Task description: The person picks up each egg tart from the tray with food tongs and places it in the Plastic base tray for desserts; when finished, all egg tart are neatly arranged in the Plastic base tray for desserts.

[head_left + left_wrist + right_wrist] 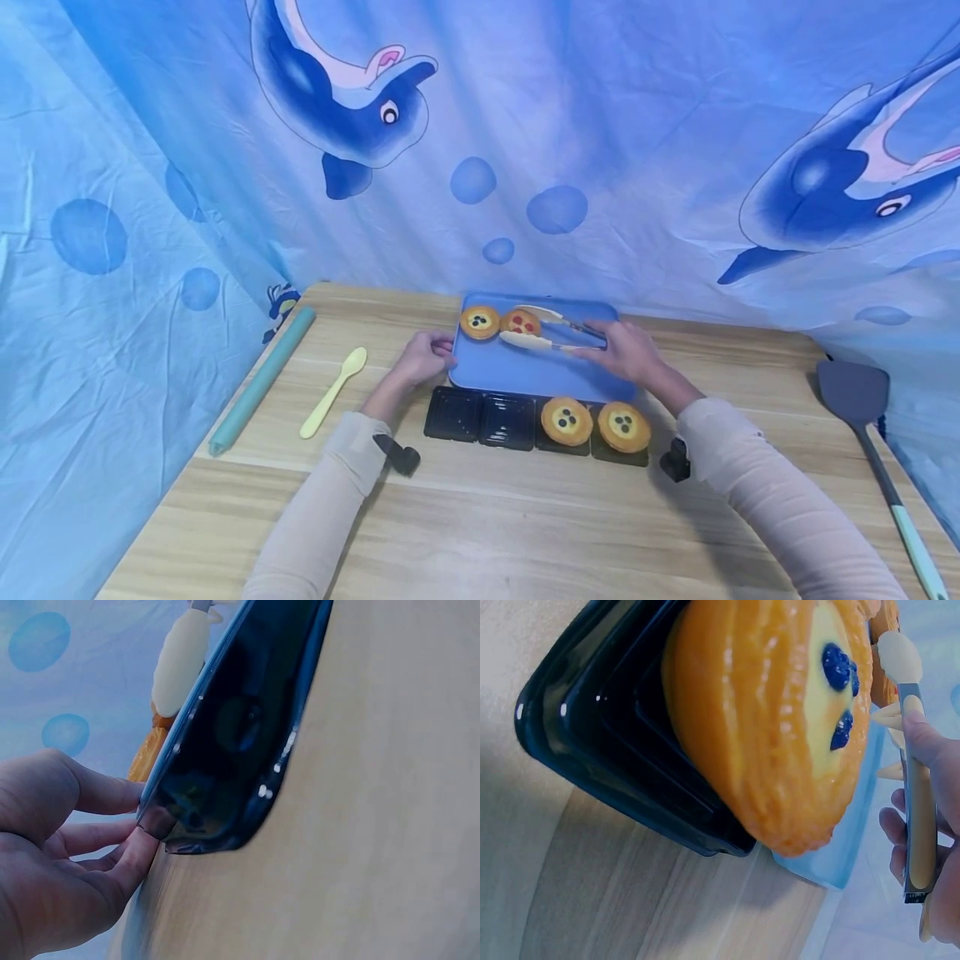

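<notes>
My left hand (426,358) pinches the left edge of the blue tray (480,367), thumb above and fingers below. The right hand (628,350) grips a pair of tongs (573,347) with pale tips. In the head view, the tongs' tips lie on either side of a red-topped egg tart (517,321) on the tray; I cannot tell whether they squeeze it. Touching it on the left is a tart with dark berries (480,322). Nearer me, a black sectioned tray (454,414) holds two dark-berry tarts (566,422) in its right-hand compartments.
To the left lie a yellow spoon (335,392) and a green rolling pin (262,382) along the table edge. A dark spatula with a mint handle (855,392) lies at the far right. Behind the wooden table (480,533) hangs a blue dolphin-print curtain (630,108).
</notes>
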{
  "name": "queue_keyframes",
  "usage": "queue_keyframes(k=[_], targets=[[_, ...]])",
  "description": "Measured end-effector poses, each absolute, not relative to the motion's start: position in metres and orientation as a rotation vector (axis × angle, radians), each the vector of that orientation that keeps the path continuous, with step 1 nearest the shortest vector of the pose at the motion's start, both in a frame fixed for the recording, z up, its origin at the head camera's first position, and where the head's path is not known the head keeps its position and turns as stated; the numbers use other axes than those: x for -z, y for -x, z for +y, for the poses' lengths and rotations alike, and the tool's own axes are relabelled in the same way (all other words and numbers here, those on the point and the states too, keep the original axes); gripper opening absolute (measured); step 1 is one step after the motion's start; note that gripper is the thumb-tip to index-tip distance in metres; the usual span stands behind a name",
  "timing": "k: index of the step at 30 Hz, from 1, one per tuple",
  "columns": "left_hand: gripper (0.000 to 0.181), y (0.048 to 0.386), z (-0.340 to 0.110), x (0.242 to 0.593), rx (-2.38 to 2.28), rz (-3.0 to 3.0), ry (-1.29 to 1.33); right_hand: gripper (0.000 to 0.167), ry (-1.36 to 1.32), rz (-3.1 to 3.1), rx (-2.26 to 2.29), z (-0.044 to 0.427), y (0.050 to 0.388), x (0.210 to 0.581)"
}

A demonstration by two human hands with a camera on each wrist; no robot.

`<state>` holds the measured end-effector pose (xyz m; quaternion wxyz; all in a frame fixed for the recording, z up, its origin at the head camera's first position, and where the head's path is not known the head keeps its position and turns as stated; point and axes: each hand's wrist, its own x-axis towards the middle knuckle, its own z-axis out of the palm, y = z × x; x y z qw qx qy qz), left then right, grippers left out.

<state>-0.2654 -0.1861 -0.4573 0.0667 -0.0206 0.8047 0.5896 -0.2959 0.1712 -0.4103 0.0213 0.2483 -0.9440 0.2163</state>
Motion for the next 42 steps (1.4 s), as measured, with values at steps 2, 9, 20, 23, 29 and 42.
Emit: queue_keyframes(k=[2, 9, 20, 23, 29, 42], targets=[[0.050, 0.266, -0.186, 0.457, -1.766, 2.442, 0.046, 0.070, -0.762, -2.936, -0.680, 0.172, 0.295, 0.409], [0.048, 0.266, -0.185, 0.457, -1.740, 2.471, 0.016, 0.069, -0.773, -2.929, -0.683, 0.176, 0.294, 0.401], [0.050, 0.266, -0.185, 0.451, -1.711, 2.474, 0.063, 0.071, -0.765, -2.934, -0.613, 0.179, 0.293, 0.390], [0.049, 0.267, -0.186, 0.451, -1.708, 2.485, 0.049, 0.069, -0.817, -2.919, -0.614, 0.181, 0.288, 0.385], [0.047, 0.267, -0.187, 0.453, -1.685, 2.513, 0.004, 0.065, -0.909, -2.868, -0.633, 0.184, 0.271, 0.376], [0.050, 0.266, -0.186, 0.457, -1.701, 2.498, 0.034, 0.066, -1.034, -2.821, -0.653, 0.180, 0.227, 0.358]])
